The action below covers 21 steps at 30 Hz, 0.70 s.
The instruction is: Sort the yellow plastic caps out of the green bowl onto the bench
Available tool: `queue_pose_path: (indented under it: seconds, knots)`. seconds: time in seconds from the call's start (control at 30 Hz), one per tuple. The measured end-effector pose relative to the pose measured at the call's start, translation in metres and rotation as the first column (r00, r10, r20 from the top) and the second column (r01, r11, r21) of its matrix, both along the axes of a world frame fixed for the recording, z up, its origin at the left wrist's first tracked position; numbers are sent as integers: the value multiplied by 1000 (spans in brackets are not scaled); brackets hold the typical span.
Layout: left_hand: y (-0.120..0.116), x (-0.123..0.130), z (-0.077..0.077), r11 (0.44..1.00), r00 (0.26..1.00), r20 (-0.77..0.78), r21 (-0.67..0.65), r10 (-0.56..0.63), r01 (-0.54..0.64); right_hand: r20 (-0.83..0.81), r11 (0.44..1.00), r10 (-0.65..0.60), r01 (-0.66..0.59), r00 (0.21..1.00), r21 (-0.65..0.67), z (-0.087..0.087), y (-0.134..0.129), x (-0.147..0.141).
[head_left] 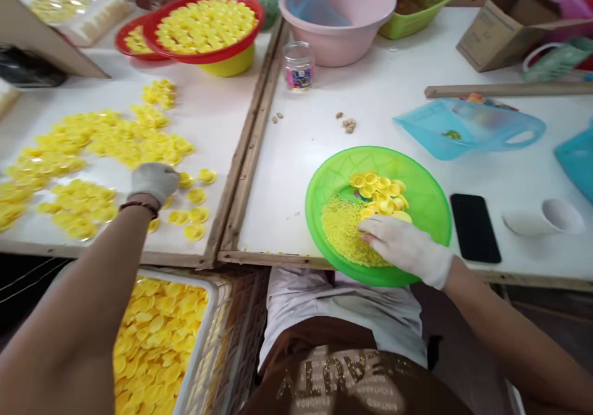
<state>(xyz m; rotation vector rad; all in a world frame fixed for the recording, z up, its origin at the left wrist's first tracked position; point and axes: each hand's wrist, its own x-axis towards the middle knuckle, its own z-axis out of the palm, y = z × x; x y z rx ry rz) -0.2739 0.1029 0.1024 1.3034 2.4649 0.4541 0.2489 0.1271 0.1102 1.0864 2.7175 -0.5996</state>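
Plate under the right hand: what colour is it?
Bright green plate, seen best in the head view.

Small caps [380, 194] lie in a round tray [426, 199], and a phone [475, 228] lies just to its right on the table [370, 112].

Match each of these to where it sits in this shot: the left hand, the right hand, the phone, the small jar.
Items:
1. Left hand
2. Right hand
3. Phone
4. Small jar

Places:
A. Beside the green dish
B. Just in front of the pink tub
C. Among loose yellow pieces
D. On yellow grains inside the dish

Pairs: 1-C, 2-D, 3-A, 4-B
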Motion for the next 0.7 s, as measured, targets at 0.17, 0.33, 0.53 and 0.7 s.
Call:
queue_pose_path:
  seconds: [0.17, 0.33, 0.53, 0.7]
  knots:
    - [20, 15, 5, 999, 954, -298, -22, 23, -31, 156, 1000, 25, -25, 987, -3, -3, -9, -18]
    - [33, 161, 46, 881, 918, -271, 300, -288, 365, 80, 980, 10, 6, 997, -198, -12, -8, -20]
    - [67, 329, 23, 723, 694, 218, 97, -686, 684, -428, 730, -572, 197, 700, -654, -5, 11, 3]
    - [87, 368, -14, 702, 667, 355, -43, -655, 711, -304, 298, -951, -109, 50, -948, 0, 27, 20]
